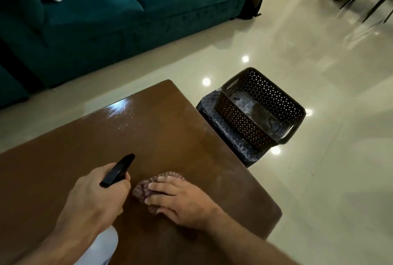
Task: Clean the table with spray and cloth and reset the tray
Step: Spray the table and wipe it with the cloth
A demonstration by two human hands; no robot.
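Head view: left hand clenched around spray bottle, nozzle toward 1 o'clock; right hand flat, fingers extended, pressing cloth onto table. Basket on stool at 2 o'clock.

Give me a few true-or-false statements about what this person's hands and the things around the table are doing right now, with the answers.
1. The left hand grips the spray bottle. True.
2. The right hand is lifted clear of the table. False: it lies flat on the cloth, fingers straight.
3. The basket stands on the table. False: it sits on a dark stool beside the table.
4. The cloth lies on the tabletop near the spray bottle's nozzle. True.
5. The sofa behind the table is red. False: it is dark teal.
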